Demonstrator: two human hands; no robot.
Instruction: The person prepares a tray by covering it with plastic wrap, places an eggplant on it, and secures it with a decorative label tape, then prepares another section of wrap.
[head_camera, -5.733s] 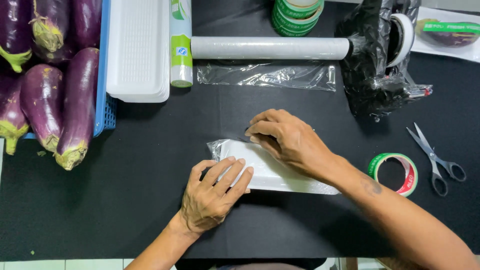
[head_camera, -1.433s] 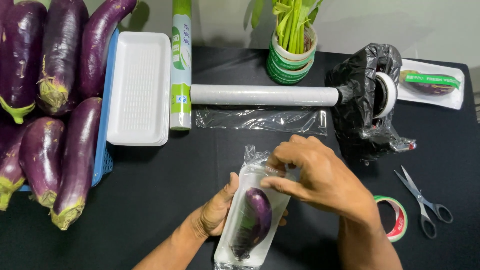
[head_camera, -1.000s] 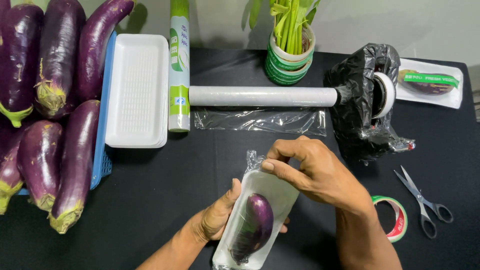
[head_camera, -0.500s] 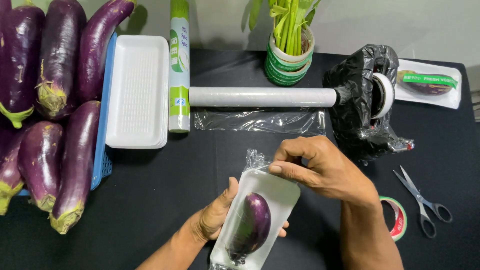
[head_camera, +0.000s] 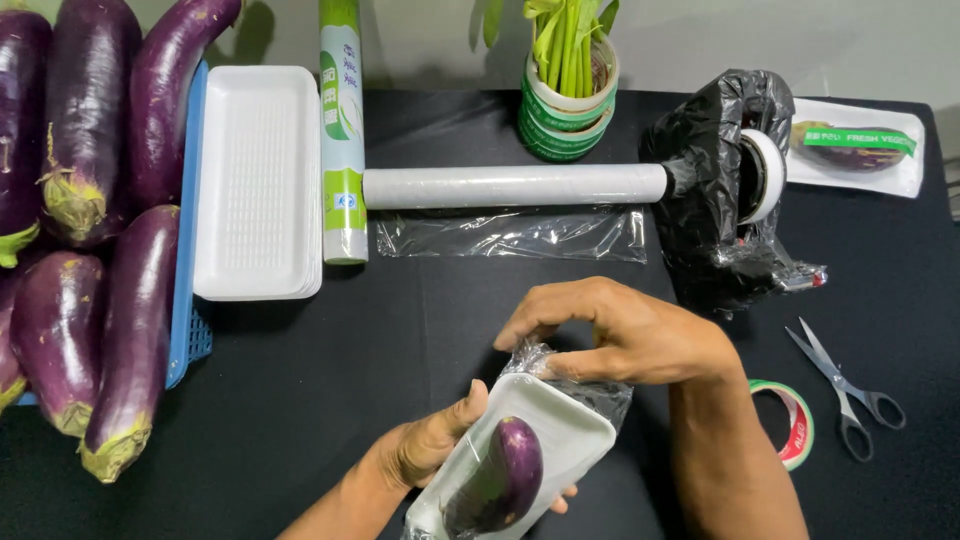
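- White foam tray (head_camera: 560, 440) near cling film roll (head_camera: 515, 186), holding one wrapped eggplant (head_camera: 500, 485).
- Left hand (head_camera: 430, 450) cupped beneath tray, thumb on rim.
- Right hand (head_camera: 620, 335) pinching film at tray's far end.
- Blue basket (head_camera: 188, 300) left of roll: loose eggplants (head_camera: 130, 340).

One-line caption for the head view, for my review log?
Both hands, left and right, hold a film-wrapped tray with an eggplant.
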